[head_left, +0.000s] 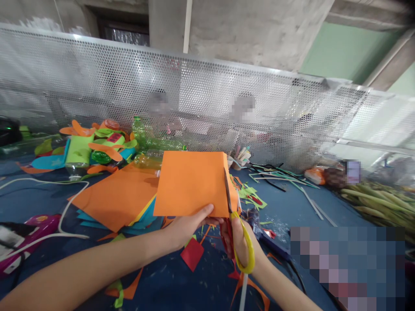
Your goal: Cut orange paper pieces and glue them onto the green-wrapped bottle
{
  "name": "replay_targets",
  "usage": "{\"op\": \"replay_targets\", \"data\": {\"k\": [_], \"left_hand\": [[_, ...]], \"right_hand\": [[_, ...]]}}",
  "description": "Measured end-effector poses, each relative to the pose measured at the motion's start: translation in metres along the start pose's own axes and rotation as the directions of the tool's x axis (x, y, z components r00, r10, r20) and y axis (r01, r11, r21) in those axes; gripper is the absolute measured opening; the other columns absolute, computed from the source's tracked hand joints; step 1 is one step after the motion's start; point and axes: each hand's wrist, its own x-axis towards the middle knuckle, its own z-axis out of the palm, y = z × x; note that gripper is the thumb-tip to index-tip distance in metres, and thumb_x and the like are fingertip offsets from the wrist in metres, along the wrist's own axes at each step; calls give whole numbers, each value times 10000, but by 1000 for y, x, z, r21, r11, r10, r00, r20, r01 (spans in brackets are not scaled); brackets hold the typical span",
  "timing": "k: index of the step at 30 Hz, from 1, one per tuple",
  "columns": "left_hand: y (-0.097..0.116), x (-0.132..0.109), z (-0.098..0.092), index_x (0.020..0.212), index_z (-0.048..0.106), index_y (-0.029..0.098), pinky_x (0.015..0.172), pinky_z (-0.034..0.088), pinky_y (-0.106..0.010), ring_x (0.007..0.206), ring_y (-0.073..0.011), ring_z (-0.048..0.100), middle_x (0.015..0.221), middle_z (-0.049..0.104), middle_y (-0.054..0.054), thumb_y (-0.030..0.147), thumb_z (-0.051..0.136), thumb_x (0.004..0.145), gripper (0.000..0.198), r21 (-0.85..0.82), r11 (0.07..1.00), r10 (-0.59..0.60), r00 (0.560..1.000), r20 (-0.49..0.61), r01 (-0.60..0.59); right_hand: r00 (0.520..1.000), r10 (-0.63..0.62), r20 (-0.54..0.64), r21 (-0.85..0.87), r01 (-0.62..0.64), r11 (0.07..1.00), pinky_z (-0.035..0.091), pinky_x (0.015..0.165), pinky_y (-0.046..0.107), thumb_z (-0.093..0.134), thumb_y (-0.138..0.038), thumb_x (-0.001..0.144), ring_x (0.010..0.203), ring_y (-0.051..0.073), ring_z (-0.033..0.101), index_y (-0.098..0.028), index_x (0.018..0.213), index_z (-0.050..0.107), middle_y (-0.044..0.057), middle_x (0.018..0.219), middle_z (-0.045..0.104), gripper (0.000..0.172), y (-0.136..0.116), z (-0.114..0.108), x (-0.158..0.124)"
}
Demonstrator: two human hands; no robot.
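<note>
My left hand (194,220) pinches the lower edge of an orange paper sheet (191,183), its thumb on the front and its fingers behind. My right hand (238,239) grips yellow-handled scissors (249,250), whose blades point up along the sheet's right side. A narrow strip of orange paper stands to the right of the blades. Below the hands, a small red paper square (192,254) rests on the dark blue table among scraps. Left of the held sheet, a stack of orange paper (118,196) covers blue and yellow sheets.
Decorated plastic bottles (79,151) and green bottles (138,127) stand at the back left. A white cable (65,209) loops on the left. A cup of pens (240,157), thin strips (285,177) and long green leaves (382,198) lie rightward. A perforated metal screen (123,82) closes the back.
</note>
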Motion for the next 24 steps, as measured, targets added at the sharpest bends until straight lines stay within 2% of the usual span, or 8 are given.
{"op": "replay_targets", "data": {"k": [6, 13, 21, 24], "left_hand": [[0, 0, 0, 925, 652, 120, 840, 475, -409, 793, -220, 650, 924, 684, -118, 377, 660, 736, 319, -6, 1000, -6, 1000, -8, 6], [1, -1, 1, 915, 651, 109, 843, 474, -405, 774, -211, 649, 909, 679, -118, 369, 662, 735, 316, -3, 1000, -20, 1000, -14, 20], [0, -1, 1, 936, 650, 111, 840, 474, -420, 788, -214, 643, 926, 673, -120, 366, 654, 744, 319, 2, 1000, -6, 1000, -5, 6], [-2, 0, -1, 910, 650, 112, 839, 476, -420, 771, -207, 642, 935, 672, -119, 371, 655, 742, 309, 4, 1000, 4, 1000, -8, -4]], "right_hand": [[999, 46, -20, -1, -46, 999, 285, 255, 216, 319, -740, 725, 256, 88, 345, -239, 555, 363, -65, 356, 342, 531, -3, 2, -1], [996, 82, -44, -3, -82, 997, 273, 254, 223, 354, -733, 710, 252, 93, 336, -244, 556, 353, -66, 342, 332, 512, -6, 3, -1], [996, 83, -46, -10, -83, 996, 279, 249, 216, 325, -696, 769, 252, 86, 319, -236, 574, 362, -73, 357, 321, 501, 2, 3, 0], [998, 54, -35, 3, -54, 999, 318, 266, 216, 287, -667, 809, 269, 92, 358, -226, 603, 388, -66, 389, 354, 498, 11, 1, 2]]}}
